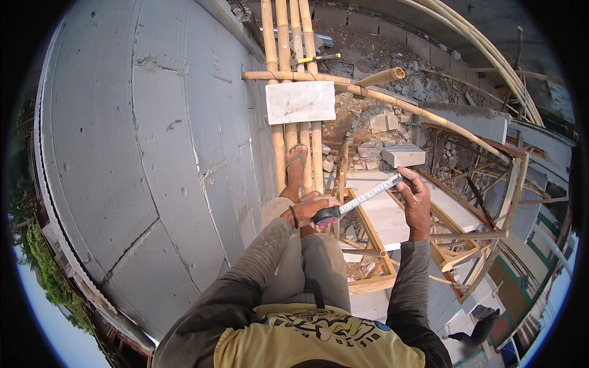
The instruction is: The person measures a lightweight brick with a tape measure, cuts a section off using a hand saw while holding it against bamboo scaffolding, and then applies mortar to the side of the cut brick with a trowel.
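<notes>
A tape measure [326, 215] with a dark round case is in my left hand [308, 208], its fingers closed round it. From the case a short length of white marked blade [371, 194] runs up to the right. My right hand [415, 199] pinches the blade's free end between thumb and fingers. Beyond my hands, a white lightweight block [300, 102] lies across the bamboo poles [291, 138]. My sandalled foot [296, 165] stands on those poles, close to the block wall.
A grey block wall [165, 147] rises along my left. A hammer [316, 59] with a yellow-and-black handle rests across the far poles. Below right are rubble [368, 153], a loose block [403, 155] and a wooden frame [371, 236]. Another person [481, 325] is far below at lower right.
</notes>
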A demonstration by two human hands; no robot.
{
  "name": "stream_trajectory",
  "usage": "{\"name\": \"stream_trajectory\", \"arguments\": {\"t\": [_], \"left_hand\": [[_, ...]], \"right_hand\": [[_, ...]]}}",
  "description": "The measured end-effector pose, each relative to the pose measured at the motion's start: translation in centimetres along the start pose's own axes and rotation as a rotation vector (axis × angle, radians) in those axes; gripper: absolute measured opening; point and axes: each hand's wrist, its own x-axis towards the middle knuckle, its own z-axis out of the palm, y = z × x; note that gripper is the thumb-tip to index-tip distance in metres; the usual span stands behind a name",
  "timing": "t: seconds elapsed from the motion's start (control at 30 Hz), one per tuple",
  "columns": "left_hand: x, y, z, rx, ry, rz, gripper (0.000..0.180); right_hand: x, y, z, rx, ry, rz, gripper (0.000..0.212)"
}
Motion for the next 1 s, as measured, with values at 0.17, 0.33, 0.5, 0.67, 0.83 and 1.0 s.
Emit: {"name": "stream_trajectory", "arguments": {"t": [0.17, 0.33, 0.5, 0.67, 0.83, 1.0], "left_hand": [[-2.4, 3.4, 9.2, 0.109, 0.072, 0.088, 0.044], [-6.6, 3.1, 16.1, 0.187, 0.392, 0.247, 0.045], [-10.3, 1.7, 18.7, 0.144, 0.573, 0.387, 0.036], [-14.8, 4.5, 21.6, -0.083, 0.367, 0.322, 0.038], [-18.2, 5.8, 24.8, -0.077, 0.372, 0.453, 0.042], [-23.0, 8.6, 26.5, 0.224, 0.367, 0.573, 0.050]], "right_hand": [[-5.2, -2.4, 1.6, -0.075, -0.023, -0.052, 0.039], [-11.9, -4.4, 7.5, 0.027, -0.082, -0.007, 0.054], [-16.8, -7.3, 10.9, -0.301, -0.215, -0.199, 0.064], [-19.2, -9.8, 10.2, -0.374, -0.234, -0.280, 0.085], [-21.2, -13.3, 10.7, -0.352, -0.250, -0.266, 0.089], [-23.5, -17.9, 11.6, -0.220, -0.362, -0.348, 0.087]]}}
